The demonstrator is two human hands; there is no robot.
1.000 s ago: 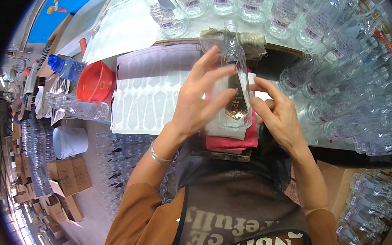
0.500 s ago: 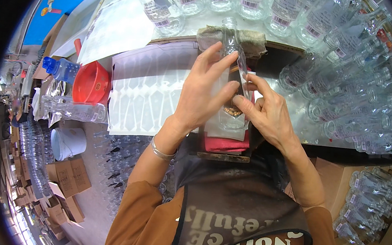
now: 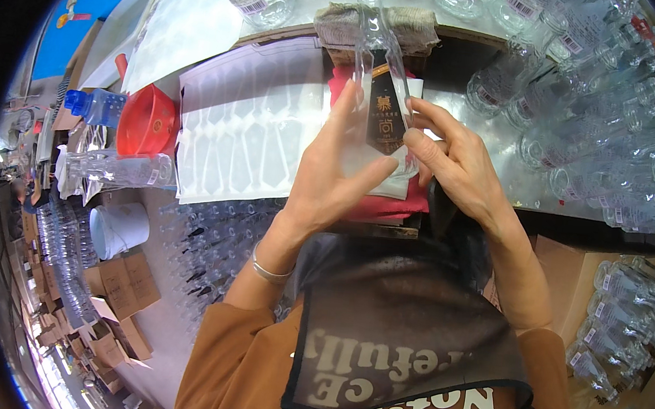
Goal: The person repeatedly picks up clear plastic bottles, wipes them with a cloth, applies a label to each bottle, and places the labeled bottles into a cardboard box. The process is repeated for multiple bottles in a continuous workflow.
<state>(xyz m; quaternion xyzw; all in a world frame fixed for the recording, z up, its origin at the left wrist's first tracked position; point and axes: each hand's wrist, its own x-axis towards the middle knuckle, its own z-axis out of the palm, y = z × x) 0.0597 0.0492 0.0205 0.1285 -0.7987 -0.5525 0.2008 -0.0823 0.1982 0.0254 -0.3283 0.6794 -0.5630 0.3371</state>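
A clear glass bottle (image 3: 376, 42) lies in front of me, its neck pointing away. The neck rests on a cloth-wrapped support (image 3: 337, 23), and red cloth (image 3: 391, 209) lies under the base end. A black label (image 3: 385, 113) with gold characters shows on the bottle's upper face. Along the bottle's left side, my left hand (image 3: 324, 164) is open, fingers stretched out and thumb extended near the base. My right hand (image 3: 460, 161) has bent fingers and thumb closed on the bottle's right edge near the base; some fingertips are hidden.
Left of the bottle lies a backing sheet (image 3: 244, 120) with pale label outlines. A red plastic bowl (image 3: 147, 122), a blue-capped bottle (image 3: 100, 109) and a lying glass bottle (image 3: 128, 169) sit farther left. Many glass bottles (image 3: 541, 151) crowd the right and far sides. A white bucket (image 3: 119, 229) stands lower left.
My left hand has moved off the bottle's top face to its left side, uncovering the label. The right hand stays at the right edge. The whole view has shifted slightly.
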